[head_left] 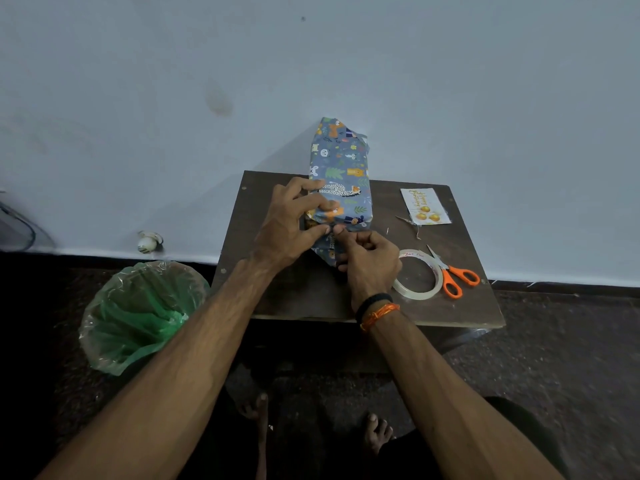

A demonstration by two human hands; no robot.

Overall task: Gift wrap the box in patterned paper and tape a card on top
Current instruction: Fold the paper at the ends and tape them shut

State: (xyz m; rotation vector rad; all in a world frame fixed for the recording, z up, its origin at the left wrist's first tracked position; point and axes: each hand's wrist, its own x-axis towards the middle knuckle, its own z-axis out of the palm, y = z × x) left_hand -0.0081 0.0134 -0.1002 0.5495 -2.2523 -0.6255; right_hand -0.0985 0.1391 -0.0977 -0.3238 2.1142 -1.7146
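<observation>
A long box wrapped in blue animal-print paper (341, 168) lies on a small dark wooden table (298, 296), its far end reaching toward the wall. My left hand (294, 220) grips the near left part of the box, fingers curled over the top and thumb at the end fold. My right hand (367, 261) pinches the pointed paper flap (325, 252) at the near end. A white card with gold balloons (425, 206) rests on the table to the right.
A roll of clear tape (417, 278) and orange-handled scissors (455, 277) lie right of my right hand. A bin lined with a green bag (138, 317) stands on the floor to the left. The wall is close behind the table.
</observation>
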